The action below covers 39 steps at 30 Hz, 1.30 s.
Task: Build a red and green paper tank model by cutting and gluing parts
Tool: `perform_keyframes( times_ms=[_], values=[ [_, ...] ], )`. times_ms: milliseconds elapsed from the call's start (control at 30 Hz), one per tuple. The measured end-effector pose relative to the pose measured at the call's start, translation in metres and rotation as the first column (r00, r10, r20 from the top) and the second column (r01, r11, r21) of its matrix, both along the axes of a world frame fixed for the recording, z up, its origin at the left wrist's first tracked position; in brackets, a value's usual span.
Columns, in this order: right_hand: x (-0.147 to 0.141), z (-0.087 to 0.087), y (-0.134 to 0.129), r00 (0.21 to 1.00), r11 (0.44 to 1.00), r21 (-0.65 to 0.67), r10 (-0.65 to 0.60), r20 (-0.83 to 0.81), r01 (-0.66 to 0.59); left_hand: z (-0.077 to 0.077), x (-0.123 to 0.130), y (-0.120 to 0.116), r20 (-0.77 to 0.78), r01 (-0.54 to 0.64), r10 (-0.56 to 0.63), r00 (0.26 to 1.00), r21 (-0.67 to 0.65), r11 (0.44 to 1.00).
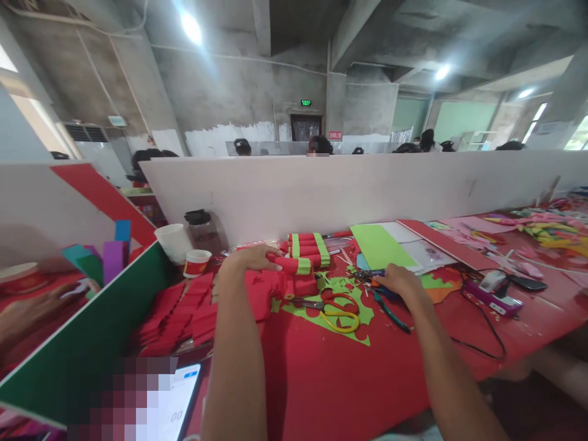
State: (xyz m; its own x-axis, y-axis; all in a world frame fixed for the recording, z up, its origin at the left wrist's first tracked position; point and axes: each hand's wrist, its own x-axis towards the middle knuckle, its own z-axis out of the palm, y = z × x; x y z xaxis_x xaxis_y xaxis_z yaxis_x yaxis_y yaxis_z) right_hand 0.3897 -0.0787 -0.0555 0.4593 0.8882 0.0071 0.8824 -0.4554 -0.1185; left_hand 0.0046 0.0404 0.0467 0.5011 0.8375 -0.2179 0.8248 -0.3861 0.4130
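Note:
My left hand (257,260) reaches over a stack of red pieces, its fingers closed around a red roll with a light green band (298,266). Behind it lies a row of similar red rolls (307,247) with green strips across them. On the right, my right hand (399,282) has its fingers closed at the dark blue handles of what look like small pliers (369,274); its grip is partly hidden. Scissors with red and yellow handles (340,313) lie on green paper scraps (316,321) between my hands. A teal-handled tool (390,312) rests just below my right hand.
Folded red strips (184,312) fill the left side beside a green divider (101,324). Paper cups (197,263) and a dark-lidded bottle (202,233) stand behind. A phone (179,404) lies at the front left. Rightward are green sheets (382,245) and a corded purple device (493,297). Another person's hand (55,306) is beyond the divider.

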Motion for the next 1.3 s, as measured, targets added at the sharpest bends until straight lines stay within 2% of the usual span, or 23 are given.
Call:
perform_keyframes(
  times_ms=[100, 200, 300, 400, 500, 600, 667, 733, 833, 900, 933, 1100, 1200, 1300],
  values=[
    [0.008, -0.006, -0.002, 0.999, 0.996, -0.069, 0.048, -0.013, -0.048, -0.001, -0.001, 0.001, -0.007, -0.019, 0.019, 1.000, 0.019, 1.000],
    [0.012, -0.010, 0.000, 0.994, 0.993, -0.057, 0.102, -0.029, -0.104, -0.004, -0.001, 0.003, 0.038, -0.014, 0.014, 0.999, -0.003, 1.000],
    [0.016, -0.010, 0.003, 0.984, 0.991, 0.048, 0.132, -0.117, -0.127, -0.006, -0.002, 0.005, 0.079, -0.004, 0.005, 0.997, -0.020, 1.000],
    [0.015, -0.007, 0.002, 0.939, 0.961, 0.234, 0.211, -0.271, -0.148, -0.006, -0.002, 0.005, 0.092, -0.006, 0.008, 0.996, -0.015, 1.000],
    [0.005, -0.003, -0.004, 0.806, 0.889, 0.418, 0.381, -0.454, -0.184, -0.006, -0.002, 0.005, 0.091, -0.013, 0.013, 0.996, 0.001, 1.000],
    [-0.013, 0.003, -0.012, 0.544, 0.816, 0.558, 0.538, -0.644, -0.147, -0.006, -0.002, 0.006, 0.065, -0.020, 0.020, 0.998, 0.012, 1.000],
    [-0.026, 0.007, -0.014, 0.397, 0.785, 0.606, 0.600, -0.694, -0.127, -0.008, -0.002, 0.008, 0.050, -0.028, 0.029, 0.998, -0.010, 1.000],
    [-0.038, 0.008, -0.015, 0.317, 0.761, 0.635, 0.640, -0.700, -0.132, -0.009, -0.003, 0.009, 0.043, -0.040, 0.041, 0.998, -0.035, 0.999],
    [-0.053, 0.008, -0.015, 0.256, 0.716, 0.678, 0.696, -0.671, -0.167, -0.007, -0.003, 0.007, 0.019, -0.042, 0.042, 0.999, -0.031, 0.999],
    [-0.062, 0.007, -0.013, 0.261, 0.696, 0.682, 0.717, -0.646, -0.223, -0.005, -0.002, 0.004, -0.003, -0.026, 0.026, 1.000, -0.009, 1.000],
    [-0.065, 0.006, -0.012, 0.290, 0.691, 0.677, 0.722, -0.629, -0.253, -0.004, -0.002, 0.003, -0.017, -0.019, 0.019, 1.000, -0.005, 1.000],
    [-0.083, 0.003, -0.006, 0.538, 0.687, 0.613, 0.711, -0.453, -0.392, -0.005, 0.000, 0.004, -0.062, 0.000, 0.000, 0.998, -0.003, 1.000],
    [-0.094, 0.005, -0.004, 0.630, 0.680, 0.607, 0.694, -0.349, -0.412, -0.008, -0.001, 0.007, -0.003, 0.023, -0.023, 1.000, 0.012, 1.000],
    [-0.106, 0.010, -0.002, 0.651, 0.664, 0.578, 0.707, -0.277, -0.475, -0.009, -0.003, 0.006, 0.123, 0.016, -0.017, 0.992, 0.004, 1.000]
  ],
)
